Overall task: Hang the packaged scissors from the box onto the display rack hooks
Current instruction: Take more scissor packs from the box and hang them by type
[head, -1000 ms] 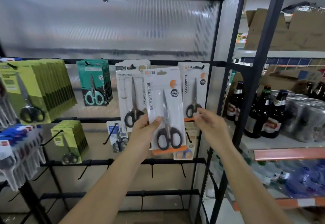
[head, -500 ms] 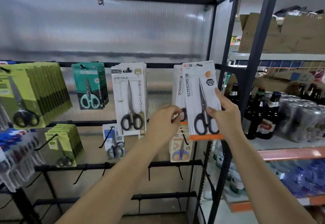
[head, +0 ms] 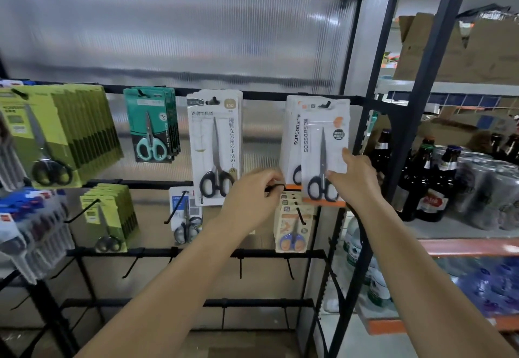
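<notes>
A white scissors pack [head: 327, 138] with black handles and an orange bottom strip hangs at the front of the top-right hook [head: 325, 104]. My right hand [head: 352, 178] grips this pack by its lower right side, thumb on the front. Behind it hang more of the same white packs [head: 292, 133]. My left hand [head: 252, 194] is curled at their lower left corner, fingertips pinching the orange edge. The box is not in view.
The rack's top bar [head: 264, 95] also carries white Japanese-label packs [head: 214, 147], teal packs [head: 150, 124] and green packs [head: 56, 133]. Blue-handled packs [head: 293, 225] hang below. Bare hooks [head: 289, 269] jut from the lower bar. Bottles [head: 429, 178] stand on the right-hand shelf.
The pack passed from my left hand to my right and moved right and up onto the top-right hook. My left hand went to the lower corner of the packs behind it.
</notes>
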`<control>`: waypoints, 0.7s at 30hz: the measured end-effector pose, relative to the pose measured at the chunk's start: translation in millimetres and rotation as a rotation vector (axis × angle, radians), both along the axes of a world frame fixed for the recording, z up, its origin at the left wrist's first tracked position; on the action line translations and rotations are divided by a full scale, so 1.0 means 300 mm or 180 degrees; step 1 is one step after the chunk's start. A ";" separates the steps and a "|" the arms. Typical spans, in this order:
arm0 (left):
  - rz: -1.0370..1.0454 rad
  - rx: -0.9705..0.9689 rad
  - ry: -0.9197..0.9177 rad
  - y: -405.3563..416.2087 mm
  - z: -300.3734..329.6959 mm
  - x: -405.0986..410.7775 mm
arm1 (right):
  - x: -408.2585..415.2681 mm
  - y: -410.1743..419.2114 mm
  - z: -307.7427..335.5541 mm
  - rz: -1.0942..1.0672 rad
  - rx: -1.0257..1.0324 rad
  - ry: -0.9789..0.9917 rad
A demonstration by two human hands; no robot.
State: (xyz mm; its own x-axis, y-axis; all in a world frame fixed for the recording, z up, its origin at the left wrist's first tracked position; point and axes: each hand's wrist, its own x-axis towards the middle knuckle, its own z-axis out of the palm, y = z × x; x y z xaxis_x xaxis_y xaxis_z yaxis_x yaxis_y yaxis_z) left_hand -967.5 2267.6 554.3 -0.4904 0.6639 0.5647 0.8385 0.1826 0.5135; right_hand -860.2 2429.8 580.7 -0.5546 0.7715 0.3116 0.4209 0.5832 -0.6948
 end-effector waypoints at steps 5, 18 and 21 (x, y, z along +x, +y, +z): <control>0.0330 -0.0309 -0.0259 -0.109 -0.114 -0.072 | -0.058 -0.102 -0.099 0.0386 0.0528 -0.0041; 0.1604 -0.1587 -0.2109 -0.692 -0.790 -0.233 | -0.387 -0.541 -0.758 0.2247 -0.0897 -0.1993; 0.1802 -0.1844 -0.2737 -0.854 -0.974 -0.252 | -0.419 -0.643 -0.972 0.2288 -0.1292 -0.2433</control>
